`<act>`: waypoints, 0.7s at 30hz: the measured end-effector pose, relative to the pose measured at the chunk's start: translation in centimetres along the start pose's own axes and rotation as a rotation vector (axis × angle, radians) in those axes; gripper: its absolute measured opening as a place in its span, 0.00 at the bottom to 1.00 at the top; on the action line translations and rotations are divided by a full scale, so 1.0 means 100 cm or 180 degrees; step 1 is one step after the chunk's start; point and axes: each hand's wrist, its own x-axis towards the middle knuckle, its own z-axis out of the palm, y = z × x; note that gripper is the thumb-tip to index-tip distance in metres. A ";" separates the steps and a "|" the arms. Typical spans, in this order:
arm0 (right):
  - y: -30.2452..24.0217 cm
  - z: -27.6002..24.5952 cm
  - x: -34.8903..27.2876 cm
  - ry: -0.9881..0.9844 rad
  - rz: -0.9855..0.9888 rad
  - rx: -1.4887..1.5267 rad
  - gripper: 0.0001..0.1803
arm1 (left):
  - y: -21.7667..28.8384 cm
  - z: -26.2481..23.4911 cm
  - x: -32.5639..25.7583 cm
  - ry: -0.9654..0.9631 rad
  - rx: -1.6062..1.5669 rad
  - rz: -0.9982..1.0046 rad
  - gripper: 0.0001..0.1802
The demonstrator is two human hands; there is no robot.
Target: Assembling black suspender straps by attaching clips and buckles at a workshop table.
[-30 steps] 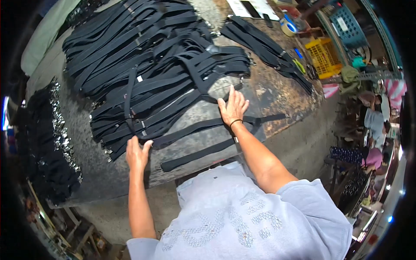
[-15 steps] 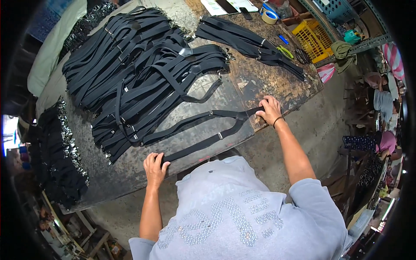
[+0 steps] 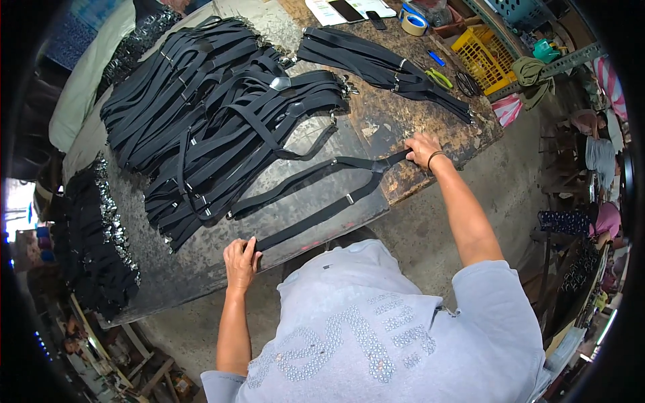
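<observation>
One pair of black suspenders (image 3: 321, 216) lies stretched along the near edge of the worktable, its two straps meeting at a dark joining patch on the right. My left hand (image 3: 240, 263) is closed on the end of the nearer strap at the table edge. At the other end, past the joint, my right hand (image 3: 423, 149) grips the single back strap. The farther strap's end rests near a big pile of black suspenders (image 3: 201, 101), several with metal clips and sliders. Another bundle of suspenders (image 3: 376, 60) lies beyond my right hand.
Scissors (image 3: 466, 84), green-handled snips (image 3: 439, 78), a tape roll (image 3: 414, 24) and phones (image 3: 346, 10) lie at the table's far right. A yellow crate (image 3: 485, 59) stands beside it. More black straps with clips (image 3: 94, 235) hang over the left edge. People sit far right.
My right hand has shifted slightly up and right, drawing the suspenders a little with it. My left hand stays almost in place at its strap end.
</observation>
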 end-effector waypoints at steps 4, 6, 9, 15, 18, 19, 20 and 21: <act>-0.028 0.006 -0.022 0.1513 -0.0011 0.1079 0.09 | 0.030 -0.014 0.032 0.0178 -0.0192 0.0082 0.31; -0.066 0.006 -0.040 0.1256 -0.0326 0.2145 0.08 | 0.053 -0.002 0.062 0.0114 -0.0589 0.0138 0.29; -0.128 0.030 -0.065 0.0571 -0.0586 0.2597 0.09 | 0.101 0.034 0.111 0.0244 -0.1017 0.0410 0.25; -0.162 0.058 -0.064 0.0289 -0.0799 0.1861 0.14 | 0.156 0.076 0.149 -0.0156 -0.0740 0.0539 0.22; -0.169 0.049 -0.059 -0.0124 -0.0622 0.1371 0.15 | 0.154 0.083 0.151 -0.0046 -0.0791 0.0664 0.20; -0.171 0.046 -0.058 -0.0093 -0.0695 0.1330 0.14 | 0.154 0.084 0.151 -0.0059 -0.0779 0.0638 0.19; -0.173 0.047 -0.058 -0.0093 -0.0688 0.1333 0.14 | 0.155 0.084 0.151 -0.0075 -0.0765 0.0608 0.18; -0.174 0.050 -0.057 -0.0088 -0.0687 0.1273 0.14 | 0.157 0.083 0.151 -0.0078 -0.0766 0.0610 0.18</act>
